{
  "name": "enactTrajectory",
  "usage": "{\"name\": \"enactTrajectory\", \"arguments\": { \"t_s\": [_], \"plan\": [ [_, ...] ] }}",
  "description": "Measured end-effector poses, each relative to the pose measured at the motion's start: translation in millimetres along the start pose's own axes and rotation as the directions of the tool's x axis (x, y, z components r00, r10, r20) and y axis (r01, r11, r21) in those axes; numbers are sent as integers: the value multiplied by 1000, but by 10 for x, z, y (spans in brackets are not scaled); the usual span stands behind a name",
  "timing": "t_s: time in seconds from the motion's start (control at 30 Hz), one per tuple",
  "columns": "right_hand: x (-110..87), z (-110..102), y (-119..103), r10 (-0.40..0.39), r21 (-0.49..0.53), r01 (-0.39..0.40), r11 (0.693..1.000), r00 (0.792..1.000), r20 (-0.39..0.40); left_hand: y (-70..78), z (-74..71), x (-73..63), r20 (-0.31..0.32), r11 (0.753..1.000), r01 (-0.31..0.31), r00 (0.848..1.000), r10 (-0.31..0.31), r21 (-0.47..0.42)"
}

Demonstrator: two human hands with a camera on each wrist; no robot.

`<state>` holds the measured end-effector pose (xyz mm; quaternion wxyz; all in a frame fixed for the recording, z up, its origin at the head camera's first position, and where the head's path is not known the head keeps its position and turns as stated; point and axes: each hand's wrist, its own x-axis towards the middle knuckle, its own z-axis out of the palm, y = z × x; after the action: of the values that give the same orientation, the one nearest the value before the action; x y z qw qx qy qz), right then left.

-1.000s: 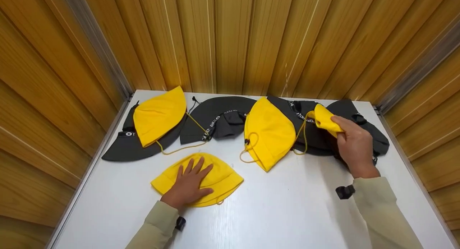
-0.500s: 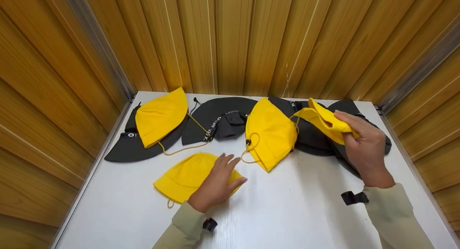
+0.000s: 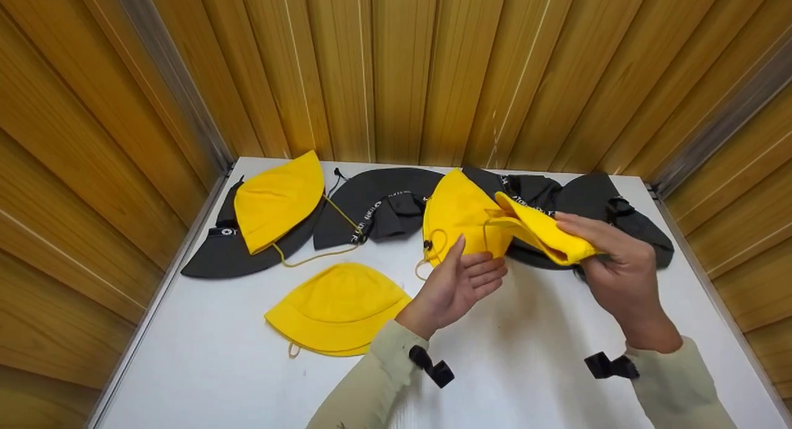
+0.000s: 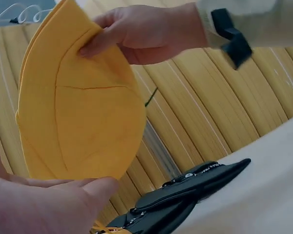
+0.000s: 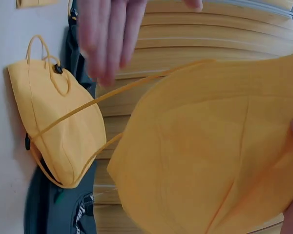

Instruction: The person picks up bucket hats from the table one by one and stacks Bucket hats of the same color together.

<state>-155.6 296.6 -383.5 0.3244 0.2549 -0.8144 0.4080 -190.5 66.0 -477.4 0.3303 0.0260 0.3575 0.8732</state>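
My right hand grips a yellow bucket hat by one edge and holds it above the table. The hat is folded flat. In the left wrist view the right thumb lies on the hat's side. My left hand has straight fingers and stands just below and left of that hat, palm turned toward it; whether it touches the hat I cannot tell. Behind the left hand a second yellow hat, with a looped cord, rests partly on black hats. A third yellow hat lies flat nearer the front, beside my left forearm.
Along the back of the white table runs a row of black bucket hats. Another yellow hat with a cord lies on the leftmost black hat. Wood-patterned panels wall the back and sides.
My left hand has lifted off the front yellow hat and moved right toward the held hat. My right hand has drawn its yellow hat off the right-hand black hats, toward the left hand.
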Motion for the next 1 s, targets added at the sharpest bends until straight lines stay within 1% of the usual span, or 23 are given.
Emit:
{"name": "enactTrajectory", "arguments": {
  "t_s": [0.03, 0.07, 0.17, 0.27, 0.37, 0.4, 0.47, 0.6, 0.67, 0.73, 0.83, 0.87, 0.9, 0.93, 0.97, 1.0],
  "plan": [
    [-20, 4, 6, -11, 20, 11, 1000, 1000, 17, 3, 13, 38, 4, 998, 12, 1000, -12, -62],
    [-38, 9, 11, -24, 41, 22, 999, 999, 37, 1, 22, 73, 12, 994, 21, 1000, -19, -105],
    [-77, 33, 12, -75, 116, 64, 991, 993, 96, -14, 33, 148, 32, 978, 35, 999, -29, -207],
    [-111, 52, -9, -126, 217, 92, 972, 981, 146, -25, 40, 186, 30, 954, 14, 1000, -5, -300],
    [-143, 57, -40, -170, 277, 116, 954, 969, 178, -18, 43, 198, 21, 921, 3, 1000, 6, -389],
    [-152, 58, -49, -186, 288, 128, 949, 965, 184, -13, 40, 201, 17, 914, 2, 1000, 5, -405],
    [-166, 60, -60, -215, 288, 152, 945, 956, 201, 2, 33, 200, 10, 910, 0, 1000, 4, -415],
    [-198, 81, -40, -256, 313, 174, 934, 935, 244, 18, 10, 194, -47, 926, -30, 999, 13, -377],
    [-227, 92, -11, -248, 311, 162, 937, 933, 261, 9, 1, 183, -75, 932, -51, 997, 26, -358],
    [-274, 105, 27, -211, 293, 132, 947, 943, 258, -16, -8, 172, -88, 935, -86, 994, 59, -345],
    [-374, 132, 83, -76, 225, 28, 974, 975, 208, -63, -15, 150, -87, 931, -146, 989, 123, -334],
    [-413, 150, 98, -20, 219, -19, 975, 984, 178, -77, -12, 142, -88, 928, -161, 986, 139, -336],
    [-454, 170, 110, 43, 245, -79, 966, 988, 148, -91, -8, 138, -87, 923, -179, 984, 159, -340],
    [-495, 191, 116, 117, 275, -145, 950, 986, 117, -104, -1, 135, -90, 918, -193, 981, 173, -346],
    [-536, 213, 116, 192, 309, -211, 927, 977, 92, -113, 11, 130, -94, 914, -205, 978, 184, -351],
    [-576, 239, 114, 262, 353, -269, 896, 963, 68, -122, 24, 126, -100, 910, -215, 976, 192, -354]
  ]
}}
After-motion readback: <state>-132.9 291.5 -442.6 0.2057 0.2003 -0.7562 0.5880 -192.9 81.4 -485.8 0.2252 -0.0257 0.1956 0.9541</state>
